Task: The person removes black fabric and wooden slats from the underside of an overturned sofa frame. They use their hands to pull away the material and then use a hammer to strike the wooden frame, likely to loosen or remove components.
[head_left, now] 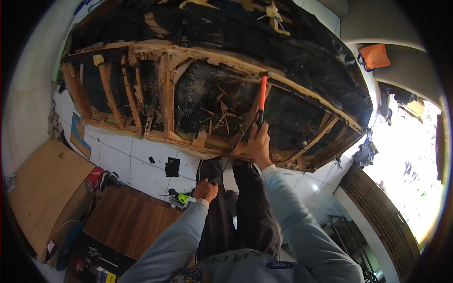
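Observation:
My right hand (259,144) is wrapped round the black grip of a hammer (262,94) with an orange handle. The hammer's head lies at the upper rail of a stripped wooden sofa frame (169,94), by its torn, splintered edge. My left hand (206,190) is closed in front of my left thigh, away from the frame. A small dark thing shows at its fingers, too little of it to name. Broken wood slivers (222,115) lie on black cloth inside the frame. More black cloth (302,47) covers the frame's far side, with yellow foam scraps (273,16) on it.
Left of my legs, a lime-green and black power tool (181,197) lies near a brown wooden cabinet (127,219). A black cloth piece (172,167) rests on the white tiled floor (115,158). A large board (49,181) leans at left; a slatted panel (377,217) stands at right.

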The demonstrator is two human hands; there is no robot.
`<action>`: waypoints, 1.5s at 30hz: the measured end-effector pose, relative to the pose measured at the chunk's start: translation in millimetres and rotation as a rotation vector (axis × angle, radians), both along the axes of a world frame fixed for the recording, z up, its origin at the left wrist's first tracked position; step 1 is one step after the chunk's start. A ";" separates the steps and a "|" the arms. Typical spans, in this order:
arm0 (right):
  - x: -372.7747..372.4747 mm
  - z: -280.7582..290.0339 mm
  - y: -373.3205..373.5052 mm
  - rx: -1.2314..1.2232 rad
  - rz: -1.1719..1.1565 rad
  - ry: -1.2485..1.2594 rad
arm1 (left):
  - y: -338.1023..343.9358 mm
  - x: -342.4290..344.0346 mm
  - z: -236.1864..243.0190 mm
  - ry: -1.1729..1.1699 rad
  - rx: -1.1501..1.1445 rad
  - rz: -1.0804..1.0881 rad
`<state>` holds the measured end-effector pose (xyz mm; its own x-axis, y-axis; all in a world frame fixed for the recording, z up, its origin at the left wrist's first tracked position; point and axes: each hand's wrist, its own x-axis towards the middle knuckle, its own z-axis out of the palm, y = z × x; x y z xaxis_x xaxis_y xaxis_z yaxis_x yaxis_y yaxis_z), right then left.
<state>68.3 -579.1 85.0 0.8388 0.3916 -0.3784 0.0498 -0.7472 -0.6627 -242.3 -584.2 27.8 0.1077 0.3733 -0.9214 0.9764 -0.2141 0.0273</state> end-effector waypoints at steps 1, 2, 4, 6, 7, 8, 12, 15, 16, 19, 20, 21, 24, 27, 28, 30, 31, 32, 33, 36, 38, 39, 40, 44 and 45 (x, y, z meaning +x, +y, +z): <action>0.2 11.0 -1.2 -0.007 0.036 -0.044 | -7.1 -0.7 4.1 0.018 0.040 -0.001; 1.9 24.4 1.2 -0.006 0.064 -0.093 | -1.6 1.4 3.0 0.023 0.017 -0.013; 15.0 111.0 -11.0 0.283 -0.499 1.026 | -2.7 -7.4 0.3 0.055 0.012 0.037; 20.1 185.0 -45.0 0.163 -0.553 1.267 | -0.5 2.4 2.2 0.061 -0.017 0.050; 21.2 180.9 -76.1 0.001 -0.301 0.923 | -4.9 9.6 9.0 0.067 -0.036 0.058; 21.4 171.8 -95.9 -0.148 -0.044 0.573 | -10.3 8.4 11.5 0.063 -0.047 0.024; 83.0 173.8 -31.3 0.181 -0.181 -0.031 | -18.6 -10.1 -5.1 0.027 -0.013 -0.032; 101.9 105.4 3.4 0.431 -0.430 0.014 | -0.8 13.0 8.2 0.078 -0.068 0.024; 86.3 69.2 1.8 0.317 -0.269 -0.052 | -1.4 11.5 7.8 0.072 -0.055 0.016; 46.6 13.7 -0.8 -0.036 0.129 -0.139 | -9.1 6.5 -1.1 0.063 -0.021 0.012; 40.4 21.5 0.1 -0.024 0.091 0.020 | -7.0 7.9 -1.4 0.073 -0.016 0.011; 36.8 36.5 4.6 0.018 0.042 0.104 | -9.6 2.7 1.3 0.095 -0.016 0.018; 55.9 95.6 35.7 0.223 -0.150 0.125 | -9.5 0.1 -2.7 0.097 -0.028 0.068; 63.5 92.5 65.4 0.519 -0.455 0.020 | -8.6 3.1 0.9 0.070 -0.021 0.071; 58.8 54.8 49.9 0.381 -0.227 -0.139 | -5.7 7.3 0.8 0.050 -0.025 0.046; 39.4 35.6 55.7 0.071 0.113 -0.116 | -2.1 5.5 -0.8 0.038 -0.016 0.026; 24.1 37.6 53.2 -0.105 0.212 0.043 | -2.4 6.5 0.2 0.036 -0.010 0.031; 11.1 40.4 47.3 -0.074 0.233 0.038 | -0.1 6.7 4.0 0.042 0.002 0.042; -5.1 42.3 36.7 -0.048 0.252 0.034 | -0.8 2.4 4.1 0.049 0.008 0.051; -17.2 79.6 58.8 0.077 0.147 0.048 | -7.2 -17.4 -8.9 0.012 0.042 0.042; -18.6 91.2 65.0 0.147 -0.021 0.011 | -2.8 -6.5 2.8 0.064 -0.035 0.068; -11.2 84.5 77.6 0.201 -0.106 -0.030 | 1.2 -3.3 4.3 0.067 -0.051 0.076; -3.0 77.2 91.1 0.256 -0.191 -0.071 | 5.7 0.4 4.8 0.070 -0.067 0.082; -4.0 22.7 93.6 -0.138 0.170 -0.038 | 1.2 -20.1 -11.7 -0.017 -0.016 0.014; -1.1 39.5 96.3 -0.107 0.173 -0.044 | -0.3 -23.9 -11.5 -0.031 0.011 -0.008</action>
<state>67.3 -482.8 124.5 0.7795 0.4906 -0.3896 0.2105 -0.7908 -0.5747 -266.2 -584.5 16.3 0.1393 0.3826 -0.9134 0.9735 -0.2219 0.0555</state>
